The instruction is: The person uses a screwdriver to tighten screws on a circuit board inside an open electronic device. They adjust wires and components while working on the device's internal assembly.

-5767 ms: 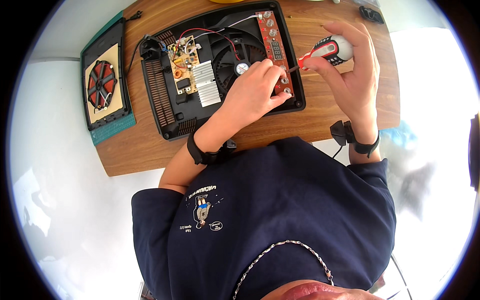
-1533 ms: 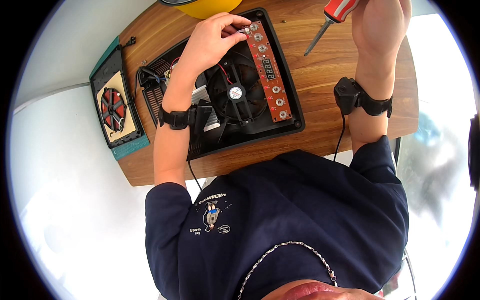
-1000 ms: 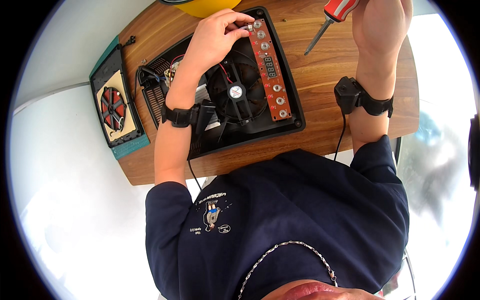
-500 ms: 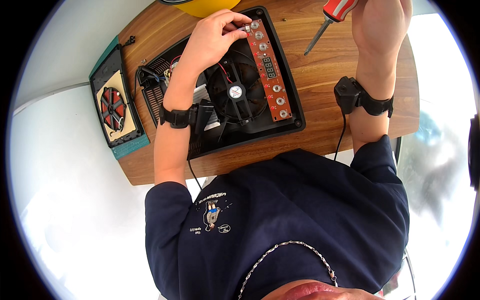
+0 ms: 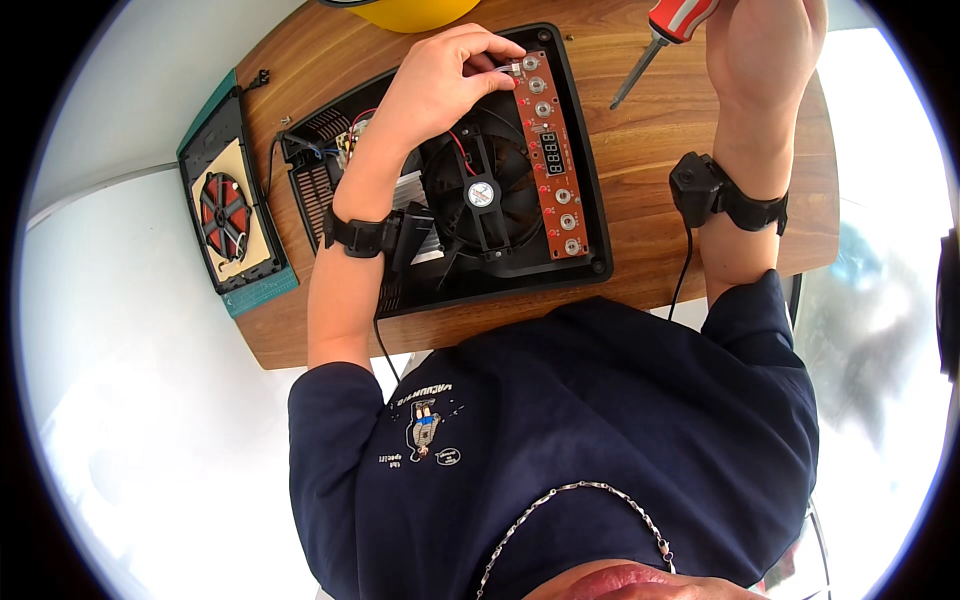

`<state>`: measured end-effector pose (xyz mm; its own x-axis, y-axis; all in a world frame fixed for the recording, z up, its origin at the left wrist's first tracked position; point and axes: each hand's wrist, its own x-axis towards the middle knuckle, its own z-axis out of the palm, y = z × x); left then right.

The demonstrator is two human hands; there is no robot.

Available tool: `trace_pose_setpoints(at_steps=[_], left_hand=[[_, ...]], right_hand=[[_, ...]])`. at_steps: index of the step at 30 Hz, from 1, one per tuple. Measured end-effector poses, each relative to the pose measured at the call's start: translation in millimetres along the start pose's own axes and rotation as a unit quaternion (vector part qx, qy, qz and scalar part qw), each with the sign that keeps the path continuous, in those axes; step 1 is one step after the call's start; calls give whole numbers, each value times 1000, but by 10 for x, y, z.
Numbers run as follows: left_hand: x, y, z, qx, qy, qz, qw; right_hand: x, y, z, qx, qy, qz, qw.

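Note:
A long red-brown circuit board [image 5: 558, 205] with round buttons and a digit display lies along the right side of a black appliance housing [image 5: 602, 240]. My left hand [image 5: 440, 80] pinches the board's far end, thumb and index finger beside a small white connector [image 5: 516, 69]. Inside the housing, left of the board, is a black fan [image 5: 482, 195] with a white hub label. Off to the right, raised over the table, my right hand [image 5: 765, 50] is closed round a screwdriver [image 5: 682, 18] with a red and white handle. Its shaft points down and left; the right fingers are mostly out of frame.
The wooden table [image 5: 650, 200] has a curved edge. At its left lies a black panel [image 5: 190, 165] with a red and black coil disc [image 5: 226, 215], on a green mat [image 5: 262, 292]. A yellow container [image 5: 420, 12] stands at the far edge. Small screws [image 5: 287, 120] lie near the housing.
The housing and its circuit board have turned slightly clockwise and shifted a little toward me. My left hand has moved slightly right with the board's far end. My right hand and the screwdriver stay nearly still.

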<state>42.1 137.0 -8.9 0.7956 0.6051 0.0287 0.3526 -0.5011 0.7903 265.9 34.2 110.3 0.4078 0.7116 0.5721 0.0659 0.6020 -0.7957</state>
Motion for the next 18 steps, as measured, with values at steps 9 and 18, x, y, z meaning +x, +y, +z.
trace_pose_setpoints(at_steps=[9,18], left_hand=[[1,-30,-29,10,-13,15,1000],[-23,-35,-38,12,-7,45,999]], right_hand=[[-1,-6,3,-3,-2,1,1000],[-15,47,-4,-68,-6,-34,997]])
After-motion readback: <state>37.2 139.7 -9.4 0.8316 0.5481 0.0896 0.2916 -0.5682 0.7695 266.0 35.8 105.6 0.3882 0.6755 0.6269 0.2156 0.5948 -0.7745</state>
